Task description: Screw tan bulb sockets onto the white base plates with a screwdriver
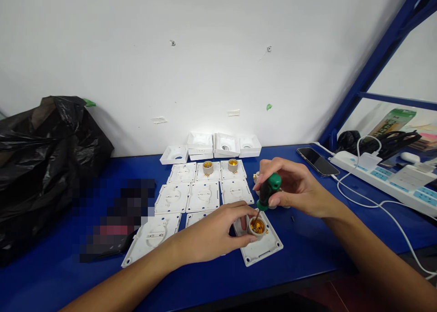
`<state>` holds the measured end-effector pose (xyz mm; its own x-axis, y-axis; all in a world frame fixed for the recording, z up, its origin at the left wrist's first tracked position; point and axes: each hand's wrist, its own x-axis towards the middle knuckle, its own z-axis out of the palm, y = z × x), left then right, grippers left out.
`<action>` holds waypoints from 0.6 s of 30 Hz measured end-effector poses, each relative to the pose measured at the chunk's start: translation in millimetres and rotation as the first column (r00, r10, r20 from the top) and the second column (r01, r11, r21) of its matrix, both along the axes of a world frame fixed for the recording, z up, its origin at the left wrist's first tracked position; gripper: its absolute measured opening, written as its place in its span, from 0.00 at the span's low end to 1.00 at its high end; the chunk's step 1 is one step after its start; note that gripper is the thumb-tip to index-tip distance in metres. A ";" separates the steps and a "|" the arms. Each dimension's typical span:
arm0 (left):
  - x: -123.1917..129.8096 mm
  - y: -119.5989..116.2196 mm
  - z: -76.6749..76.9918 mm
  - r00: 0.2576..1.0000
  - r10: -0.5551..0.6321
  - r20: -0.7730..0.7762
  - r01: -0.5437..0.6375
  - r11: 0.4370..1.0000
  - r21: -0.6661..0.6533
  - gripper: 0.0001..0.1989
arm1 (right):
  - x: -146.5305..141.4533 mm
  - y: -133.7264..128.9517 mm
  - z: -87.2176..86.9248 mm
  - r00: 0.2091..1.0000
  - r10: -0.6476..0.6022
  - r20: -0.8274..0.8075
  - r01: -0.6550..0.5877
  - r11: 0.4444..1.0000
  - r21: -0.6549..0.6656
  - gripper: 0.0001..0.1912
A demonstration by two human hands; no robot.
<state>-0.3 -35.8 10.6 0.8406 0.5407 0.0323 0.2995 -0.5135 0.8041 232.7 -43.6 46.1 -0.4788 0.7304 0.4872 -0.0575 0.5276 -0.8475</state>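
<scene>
My right hand (290,189) grips the green and black handle of a screwdriver (269,191). The screwdriver's shaft points down into a round lamp socket (258,228) with a brass-coloured inside. That socket stands on a white square plate (264,250) at the table's front. Thumb and fingers of my left hand (225,228) hold the socket from its left side. Beyond my hands, rows of similar white plates (204,196) lie flat, and two at the back carry sockets (208,168). Small parts, partly hidden, lie behind my right hand.
White square covers (227,143) are stacked along the wall. A black plastic bag (48,157) fills the left side. At the right are a phone (317,161), a power strip (389,178) with white cables, and a blue frame (372,57). A small screw (292,219) lies on the blue table (307,257).
</scene>
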 end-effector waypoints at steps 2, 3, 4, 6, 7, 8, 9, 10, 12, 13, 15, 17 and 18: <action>0.1 0.0 0.2 1.000 -0.001 -0.002 0.001 1.000 -0.007 0.17 | 0.0 0.5 -0.4 1.000 -0.010 0.000 0.010 1.000 -0.001 0.14; 0.1 0.0 0.5 1.000 -0.001 0.001 0.001 1.000 -0.010 0.17 | 0.0 0.8 -0.5 1.000 -0.008 -0.002 0.008 1.000 -0.004 0.14; 0.1 -0.2 0.9 1.000 -0.002 0.005 0.002 1.000 -0.011 0.16 | -0.1 1.0 -0.6 1.000 -0.006 -0.002 0.006 1.000 -0.005 0.14; 0.0 -0.5 1.7 1.000 -0.003 0.010 0.003 1.000 -0.010 0.15 | -0.3 1.2 -0.7 1.000 -0.005 0.000 0.005 1.000 -0.004 0.14; 0.0 -0.6 2.1 1.000 -0.005 0.007 0.005 1.000 -0.010 0.14 | -0.3 1.2 -0.8 1.000 -0.004 0.003 0.004 1.000 -0.007 0.14; 0.0 -0.7 2.4 1.000 -0.008 0.003 0.008 1.000 -0.008 0.13 | -0.3 1.0 -0.9 1.000 -0.003 0.006 0.003 1.000 -0.014 0.14; 0.1 -0.7 2.6 1.000 -0.007 -0.001 0.007 1.000 -0.004 0.12 | -0.3 0.8 -0.9 1.000 0.001 0.010 -0.001 1.000 -0.025 0.13; 0.1 -0.7 2.7 1.000 -0.005 -0.004 0.005 1.000 0.000 0.12 | -0.1 0.6 -1.0 1.000 0.009 0.011 -0.009 0.999 -0.036 0.13; 0.3 -0.7 2.7 1.000 0.000 -0.008 0.000 1.000 0.006 0.13 | 0.4 0.1 -1.0 0.999 0.034 0.008 -0.033 0.998 -0.052 0.12; 0.3 -0.7 2.7 1.000 0.004 -0.010 -0.004 1.000 0.007 0.13 | 0.8 0.0 -1.0 0.999 0.041 0.007 -0.041 0.998 -0.054 0.12; 0.3 -0.9 2.7 1.000 0.008 -0.013 -0.008 1.000 0.006 0.12 | 1.7 -0.2 -0.8 0.999 0.040 0.017 -0.039 0.998 -0.052 0.12; 0.1 -1.1 2.8 1.000 0.007 -0.017 -0.007 1.000 0.003 0.12 | 2.5 -0.3 -0.5 0.999 0.029 0.038 -0.027 0.998 -0.054 0.13; 0.0 -1.3 2.7 1.000 0.007 -0.019 -0.007 1.000 0.002 0.12 | 2.8 -0.3 -0.5 0.999 0.027 0.046 -0.024 0.998 -0.058 0.14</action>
